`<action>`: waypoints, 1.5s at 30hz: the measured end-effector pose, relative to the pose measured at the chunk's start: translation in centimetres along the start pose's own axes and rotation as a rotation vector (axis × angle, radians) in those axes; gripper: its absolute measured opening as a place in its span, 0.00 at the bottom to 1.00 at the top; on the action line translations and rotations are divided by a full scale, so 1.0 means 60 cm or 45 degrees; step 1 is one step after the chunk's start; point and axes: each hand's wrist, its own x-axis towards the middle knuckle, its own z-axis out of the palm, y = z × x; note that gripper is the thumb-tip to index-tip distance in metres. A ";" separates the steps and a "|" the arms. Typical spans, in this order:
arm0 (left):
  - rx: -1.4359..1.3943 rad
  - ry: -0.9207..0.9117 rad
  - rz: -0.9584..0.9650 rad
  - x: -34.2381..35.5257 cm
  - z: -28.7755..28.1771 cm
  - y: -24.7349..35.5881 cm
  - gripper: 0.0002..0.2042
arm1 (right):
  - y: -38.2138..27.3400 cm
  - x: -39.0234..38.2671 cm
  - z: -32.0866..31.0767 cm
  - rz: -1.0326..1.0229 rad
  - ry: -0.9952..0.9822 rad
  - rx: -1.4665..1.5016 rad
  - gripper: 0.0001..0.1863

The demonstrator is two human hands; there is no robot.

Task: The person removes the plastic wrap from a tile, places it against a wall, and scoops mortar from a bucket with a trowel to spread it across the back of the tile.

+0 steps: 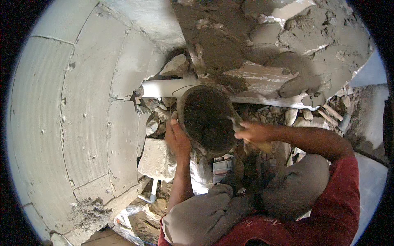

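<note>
A dark, mortar-smeared bucket [185, 127] is tipped so that its wide mouth faces up toward me. Its thin wire handle loops over the upper left of the rim. My left hand [178, 139] is closed on the bucket's left side, with the thumb and fingers along the rim. At the right edge of the mouth, my right hand [249, 132] is closed round what looks like a trowel [234, 122]. Its metal shank reaches over the rim, while its blade cannot be made out in the dark bucket. What lies inside the bucket is too dark to tell.
A large board [221, 45] with heaps of wet grey mortar lies beyond the bucket. Grey block wall [90, 110] rises on the left. Stones, a pale block [155, 159], a white pipe [154, 189] and rubble surround my feet. Two short sticks [329, 115] lie at right.
</note>
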 end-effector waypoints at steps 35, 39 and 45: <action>-0.318 -0.161 -0.141 -0.013 -0.044 -0.059 0.23 | -0.075 0.071 0.049 -0.521 -0.294 -0.858 0.20; -0.300 -0.201 -0.142 -0.004 -0.040 -0.020 0.22 | -0.137 0.073 0.035 -0.804 -0.395 -1.103 0.14; -0.075 -0.256 -0.082 0.006 -0.037 -0.017 0.22 | -0.028 0.045 0.027 -0.474 -0.240 -0.941 0.17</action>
